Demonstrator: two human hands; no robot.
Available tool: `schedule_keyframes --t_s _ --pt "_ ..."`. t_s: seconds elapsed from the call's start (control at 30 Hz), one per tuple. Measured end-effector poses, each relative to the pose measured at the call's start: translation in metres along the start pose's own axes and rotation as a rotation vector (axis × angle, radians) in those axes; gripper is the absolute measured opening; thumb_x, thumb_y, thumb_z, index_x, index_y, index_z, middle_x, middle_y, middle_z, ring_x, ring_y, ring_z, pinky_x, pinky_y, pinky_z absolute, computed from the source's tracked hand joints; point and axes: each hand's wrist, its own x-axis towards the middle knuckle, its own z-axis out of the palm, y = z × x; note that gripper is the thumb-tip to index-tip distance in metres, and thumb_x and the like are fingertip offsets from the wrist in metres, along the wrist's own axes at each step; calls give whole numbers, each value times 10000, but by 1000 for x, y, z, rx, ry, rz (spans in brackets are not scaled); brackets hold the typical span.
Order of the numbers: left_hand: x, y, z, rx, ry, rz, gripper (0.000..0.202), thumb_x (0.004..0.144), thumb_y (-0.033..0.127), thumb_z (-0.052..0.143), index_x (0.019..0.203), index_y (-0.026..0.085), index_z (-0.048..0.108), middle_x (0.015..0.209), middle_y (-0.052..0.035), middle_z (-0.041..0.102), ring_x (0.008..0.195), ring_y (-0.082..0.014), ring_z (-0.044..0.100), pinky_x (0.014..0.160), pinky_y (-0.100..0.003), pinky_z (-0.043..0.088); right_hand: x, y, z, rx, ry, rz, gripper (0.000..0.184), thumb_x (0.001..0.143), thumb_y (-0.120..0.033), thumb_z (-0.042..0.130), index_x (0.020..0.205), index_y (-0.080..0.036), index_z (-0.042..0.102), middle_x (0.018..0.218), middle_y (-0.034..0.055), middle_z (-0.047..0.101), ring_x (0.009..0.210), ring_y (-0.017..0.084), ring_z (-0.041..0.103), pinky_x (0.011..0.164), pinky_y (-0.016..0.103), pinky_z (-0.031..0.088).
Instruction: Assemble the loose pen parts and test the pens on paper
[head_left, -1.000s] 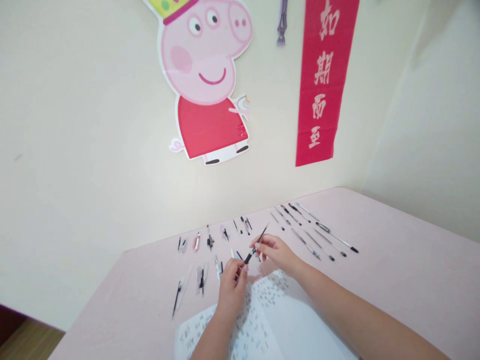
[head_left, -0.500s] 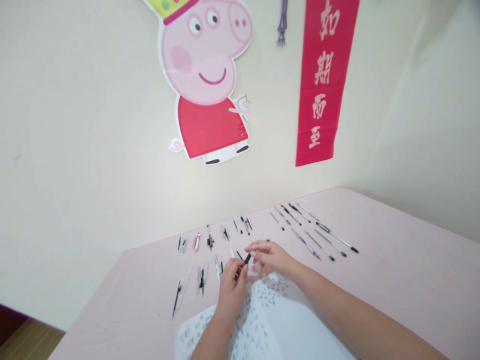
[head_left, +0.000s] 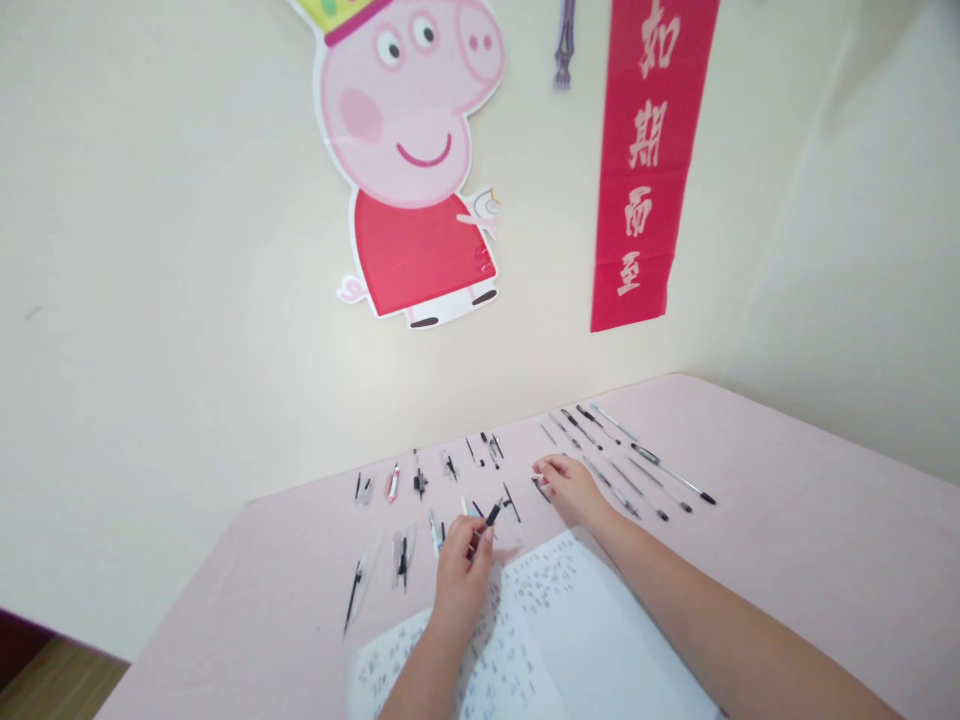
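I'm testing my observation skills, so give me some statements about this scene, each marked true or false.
1. The left hand holds a dark pen piece. True.
2. The two hands are touching. False: the right hand is apart from the left hand.
3. The open notebook has writing on it. True.
4. The red banner hangs left of the cartoon pig. False: the red banner hangs right of the cartoon pig.

The held pen is black, the table pale pink, the wall cream. Grey and bluish marks pattern the white notebook. The banner is red with whitish characters; the pink pig wears a red dress.
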Motion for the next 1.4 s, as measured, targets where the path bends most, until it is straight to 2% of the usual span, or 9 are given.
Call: schedule_keyframes --t_s 0.07,0.17,0.37,0.5,0.63,0.9,1.13,1.27,1.4 --pt "0 0 0 -4 16 1 226 835 368 450 806 176 567 742 -24 533 659 -150 518 575 -261 399 4 13 -4 -190 51 -123 190 761 -250 491 751 -161 658 755 52 639 703 168 568 646 285 440" --pt "0 0 0 -4 21 1 221 830 373 458 806 182 566 737 -23 534 656 -152 519 570 -262 404 5 21 -9 -378 51 -211 198 753 -173 480 811 -168 669 847 59 638 741 163 568 716 294 442" --pt "0 0 0 -12 13 -1 230 825 386 458 813 183 564 749 -28 544 653 -154 525 561 -263 413 -1 14 -6 -548 -72 -396 300 773 -98 463 972 -167 676 961 88 646 944 203 535 868 342 402" --pt "1 0 0 -13 21 4 226 821 382 463 804 182 570 739 -28 551 643 -152 528 554 -262 413 -4 9 -3 -639 -121 -414 294 765 -145 517 1012 -174 673 1037 93 641 999 224 515 900 363 381" --pt "1 1 0 -5 18 9 214 818 369 472 802 181 572 735 -27 554 644 -150 530 551 -260 411 -6 7 -3 -728 -126 -399 263 772 -172 523 976 -158 689 1005 101 647 971 227 523 890 351 382" --pt "0 0 0 -11 4 -6 239 822 395 465 814 184 577 748 -35 561 670 -161 541 565 -268 416 -10 4 4 -685 -190 -514 185 761 -126 551 846 -176 707 887 80 638 889 204 516 826 334 402" --pt "0 2 0 -3 -6 -15 257 817 411 462 806 182 580 743 -35 563 661 -160 538 563 -267 409 -12 -3 7 -637 -198 -538 162 739 -82 554 711 -179 681 830 68 624 868 200 510 813 338 402" --pt "0 2 0 0 -3 -19 246 820 403 461 809 183 571 739 -31 556 664 -160 535 570 -268 410 -14 -8 5 -552 -187 -551 126 750 -93 548 747 -170 648 818 66 622 855 195 520 805 335 405" --pt "1 2 0 13 20 -12 233 827 392 455 803 185 560 742 -31 554 668 -163 534 587 -278 417 -16 -13 7 -440 -141 -488 104 774 -133 540 804 -169 633 810 62 638 802 185 549 776 329 416"
